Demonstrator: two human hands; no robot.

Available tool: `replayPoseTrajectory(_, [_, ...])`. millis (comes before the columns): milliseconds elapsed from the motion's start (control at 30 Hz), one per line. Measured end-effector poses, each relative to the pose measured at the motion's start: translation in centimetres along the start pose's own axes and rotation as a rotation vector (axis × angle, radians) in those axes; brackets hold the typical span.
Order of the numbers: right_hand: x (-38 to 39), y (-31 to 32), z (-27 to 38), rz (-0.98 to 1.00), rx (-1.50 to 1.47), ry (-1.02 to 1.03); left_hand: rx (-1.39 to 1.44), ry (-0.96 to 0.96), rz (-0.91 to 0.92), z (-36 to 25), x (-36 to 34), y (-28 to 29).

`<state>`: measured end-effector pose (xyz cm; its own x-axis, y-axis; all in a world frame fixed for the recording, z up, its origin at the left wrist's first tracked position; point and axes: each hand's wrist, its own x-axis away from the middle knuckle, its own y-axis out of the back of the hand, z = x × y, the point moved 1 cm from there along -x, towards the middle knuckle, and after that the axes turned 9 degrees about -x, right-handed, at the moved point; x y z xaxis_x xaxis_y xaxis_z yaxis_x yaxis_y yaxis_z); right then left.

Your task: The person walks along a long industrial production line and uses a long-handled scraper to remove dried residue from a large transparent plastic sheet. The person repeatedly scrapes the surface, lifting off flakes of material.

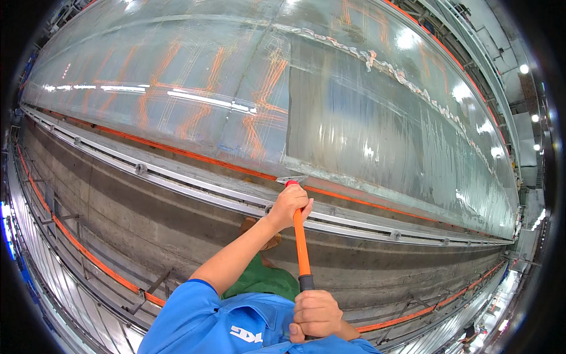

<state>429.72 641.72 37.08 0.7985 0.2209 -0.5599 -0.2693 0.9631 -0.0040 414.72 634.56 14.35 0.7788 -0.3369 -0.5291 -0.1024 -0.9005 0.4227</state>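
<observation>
The left hand [290, 207] is closed around the upper part of an orange-handled scraper [301, 245], just below its red collar [291, 183], and the right hand [317, 315] is wrapped around the black grip [306, 283] at the lower end, in front of the blue shirt [236, 324]; thus 1 tool is held by 2 hands. The scraper slants slightly, its pale flat blade [292, 178] at the near edge of a large grey-green panel [224, 127]; I cannot tell whether the blade touches it. Orange hatched marks [213, 71] spread over the left part of the panel, while a darker, streaked, wet-looking section [354, 118] lies to the right of a straight boundary. A ridge of crumpled pale material [401, 76] runs across the panel's far right part. Along the near edge goes an orange strip [147, 140], with a silvery metal rail [194, 183] beside it on the person's side. Below are grey concrete [135, 218], a brown shoe [273, 241] and green clothing [262, 280].
</observation>
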Motion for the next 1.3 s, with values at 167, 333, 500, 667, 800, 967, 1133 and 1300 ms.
replayPoseTrajectory(167, [-2.4,0.1,-1.0,-0.035,0.001,0.016,0.039,0.014,-0.022,1.3,-0.9,0.4])
replayPoseTrajectory(333, [-5.3,1.1,-3.6,0.026,-0.039,0.061,0.054,-0.012,-0.069,4.1,-3.9,0.9])
replayPoseTrajectory(500, [-9.0,3.0,-6.8,0.090,-0.067,0.029,0.066,-0.021,-0.101,7.8,-8.3,1.0])
replayPoseTrajectory(667, [-13.6,5.2,-11.3,0.114,-0.062,0.113,0.072,-0.032,-0.116,12.6,-14.0,0.7])
replayPoseTrajectory(800, [-18.5,7.6,-15.9,0.095,-0.041,0.092,0.074,-0.052,-0.169,17.9,-21.2,0.5])
replayPoseTrajectory(967, [-26.1,9.2,-22.4,-0.037,0.022,0.137,0.128,-0.085,-0.201,25.0,-29.9,0.8])
replayPoseTrajectory(1133, [-35.1,13.5,-28.7,-0.020,0.073,0.097,0.077,-0.144,-0.276,33.0,-38.8,-0.2])
replayPoseTrajectory(1300, [-38.7,15.6,-32.7,-0.196,0.209,0.165,0.045,-0.132,-0.332,37.2,-44.8,-0.8])
